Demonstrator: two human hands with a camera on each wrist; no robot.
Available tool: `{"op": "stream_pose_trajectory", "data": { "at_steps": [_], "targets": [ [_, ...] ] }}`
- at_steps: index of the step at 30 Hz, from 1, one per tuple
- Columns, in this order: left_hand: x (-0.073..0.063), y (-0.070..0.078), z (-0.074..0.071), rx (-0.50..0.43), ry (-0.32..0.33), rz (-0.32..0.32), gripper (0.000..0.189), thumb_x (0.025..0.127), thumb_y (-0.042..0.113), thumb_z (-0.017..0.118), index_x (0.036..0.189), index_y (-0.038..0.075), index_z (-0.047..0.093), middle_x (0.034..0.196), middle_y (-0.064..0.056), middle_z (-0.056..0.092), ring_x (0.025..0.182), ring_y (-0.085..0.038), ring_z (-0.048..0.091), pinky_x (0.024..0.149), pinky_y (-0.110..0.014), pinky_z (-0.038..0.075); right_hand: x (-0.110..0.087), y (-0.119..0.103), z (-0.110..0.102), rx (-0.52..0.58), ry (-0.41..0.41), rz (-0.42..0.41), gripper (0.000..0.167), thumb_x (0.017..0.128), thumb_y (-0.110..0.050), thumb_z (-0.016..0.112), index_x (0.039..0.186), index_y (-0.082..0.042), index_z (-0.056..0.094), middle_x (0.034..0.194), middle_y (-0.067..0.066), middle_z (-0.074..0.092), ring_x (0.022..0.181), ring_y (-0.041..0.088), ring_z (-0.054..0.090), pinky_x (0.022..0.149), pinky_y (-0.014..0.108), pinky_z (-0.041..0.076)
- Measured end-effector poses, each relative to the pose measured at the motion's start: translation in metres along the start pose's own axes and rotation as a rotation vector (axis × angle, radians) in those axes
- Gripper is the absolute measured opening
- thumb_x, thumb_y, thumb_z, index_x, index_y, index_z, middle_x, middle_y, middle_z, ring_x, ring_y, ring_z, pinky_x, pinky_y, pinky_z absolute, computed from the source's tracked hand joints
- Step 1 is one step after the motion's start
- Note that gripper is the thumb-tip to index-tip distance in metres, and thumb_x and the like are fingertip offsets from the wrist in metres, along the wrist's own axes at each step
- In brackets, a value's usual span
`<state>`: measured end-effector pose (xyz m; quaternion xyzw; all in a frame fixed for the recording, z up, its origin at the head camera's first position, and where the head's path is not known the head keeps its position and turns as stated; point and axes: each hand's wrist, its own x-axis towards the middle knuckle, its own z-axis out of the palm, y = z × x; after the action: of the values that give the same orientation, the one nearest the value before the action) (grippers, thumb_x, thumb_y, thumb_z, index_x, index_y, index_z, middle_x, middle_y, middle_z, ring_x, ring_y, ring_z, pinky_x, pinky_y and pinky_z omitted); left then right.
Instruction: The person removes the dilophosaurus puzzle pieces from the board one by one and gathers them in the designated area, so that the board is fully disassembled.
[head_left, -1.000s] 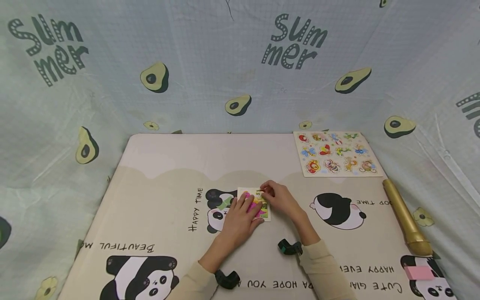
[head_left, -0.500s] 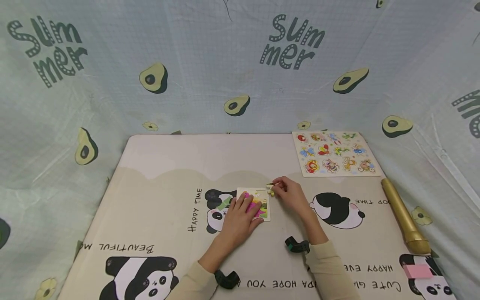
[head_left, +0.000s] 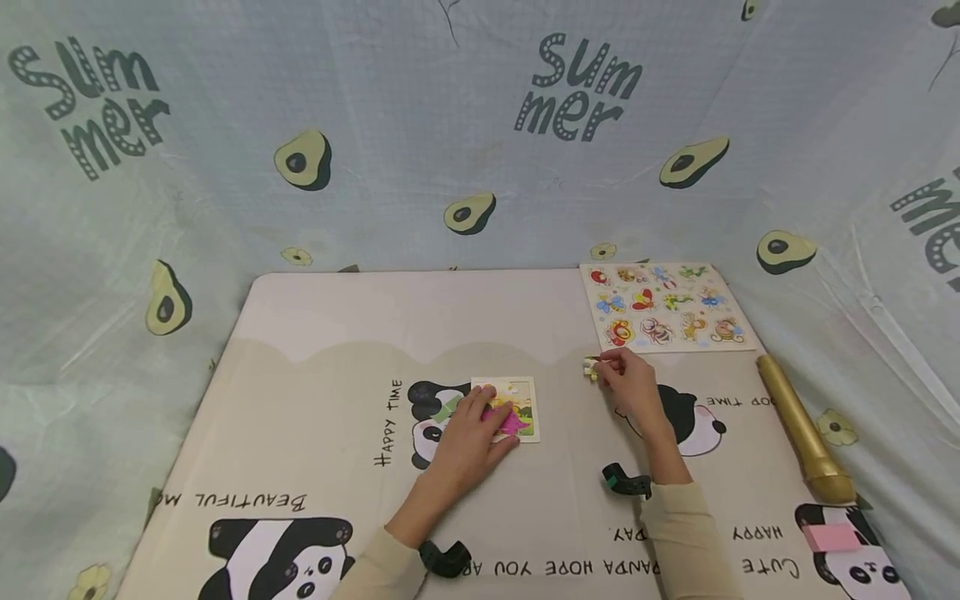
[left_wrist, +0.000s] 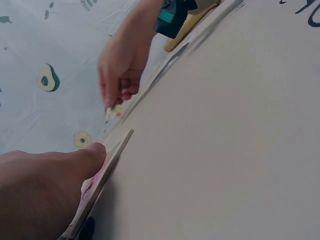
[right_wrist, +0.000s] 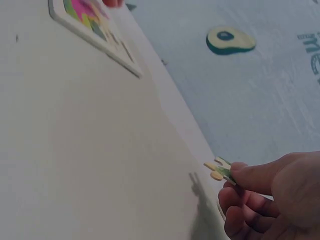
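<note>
A small square jigsaw puzzle (head_left: pixel 528 432) in a pale frame, with pink, yellow and green printing, lies near the middle of the table. My left hand (head_left: pixel 471 429) rests on its left part with fairly straight fingers, hiding that side. The thumb lies over the board in the left wrist view. Between thumb and fingers, my right hand (head_left: pixel 636 390) pinches a green and cream puzzle piece (head_left: pixel 591 368). That piece is held off the table, well to the right of the puzzle. Its knobs show in the right wrist view, where the puzzle frame (right_wrist: pixel 100 45) is farther off.
A larger board (head_left: pixel 663 310) with several insect pictures lies at the back right. Along the right edge is a gold microphone-shaped object (head_left: pixel 806 429), with a pink block (head_left: pixel 832 537) nearer the front. A patterned curtain (head_left: pixel 375 125) hangs behind the table.
My right hand has lifted the puzzle piece from the puzzle's upper right corner and carried it to the right. The left hand has stayed on the board, shifting only slightly.
</note>
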<state>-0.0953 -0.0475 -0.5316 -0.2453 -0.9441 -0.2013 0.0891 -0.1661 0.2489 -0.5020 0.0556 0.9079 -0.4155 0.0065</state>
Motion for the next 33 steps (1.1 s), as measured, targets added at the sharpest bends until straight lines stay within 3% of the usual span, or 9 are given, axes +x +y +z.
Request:
{"op": "stream_pose_trajectory", "data": {
  "at_steps": [7,13,23,33],
  "targets": [
    [-0.01,-0.008,-0.009,-0.056,-0.019,-0.041,0.052,0.092,0.045,0.069,0.136,0.017,0.062,0.148,-0.012,0.049,0.141,-0.038,0.043,0.116,-0.052,0.04,0.0,0.015,-0.016,-0.046,0.05,0.014,0.028,0.101,-0.021,0.06,0.12,-0.002,0.065,0.095,0.018,0.07,0.074,0.018,0.062,0.058,0.019,0.045],
    [-0.014,-0.012,-0.01,-0.058,0.005,0.005,0.05,0.093,0.04,0.07,0.134,0.013,0.064,0.142,-0.015,0.054,0.134,-0.035,0.05,0.117,-0.052,0.038,0.003,0.022,-0.02,-0.125,0.074,0.042,0.031,0.101,-0.022,0.059,0.121,0.0,0.065,0.102,0.02,0.07,0.083,0.024,0.06,0.064,0.021,0.045],
    [-0.015,-0.015,-0.007,-0.065,0.066,0.039,0.045,0.091,0.037,0.072,0.128,0.012,0.068,0.14,-0.015,0.057,0.132,-0.036,0.053,0.117,-0.057,0.037,0.006,0.028,-0.016,-0.18,0.125,0.038,0.028,0.101,-0.018,0.059,0.114,0.005,0.066,0.093,0.018,0.065,0.08,0.026,0.056,0.063,0.024,0.043],
    [-0.015,-0.015,-0.008,-0.067,0.059,0.033,0.046,0.092,0.038,0.07,0.129,0.011,0.068,0.14,-0.015,0.058,0.133,-0.036,0.053,0.117,-0.057,0.036,0.007,0.024,-0.013,-0.196,0.149,0.043,0.025,0.101,-0.016,0.058,0.109,0.005,0.068,0.091,0.018,0.065,0.079,0.027,0.056,0.062,0.026,0.043]
  ]
}}
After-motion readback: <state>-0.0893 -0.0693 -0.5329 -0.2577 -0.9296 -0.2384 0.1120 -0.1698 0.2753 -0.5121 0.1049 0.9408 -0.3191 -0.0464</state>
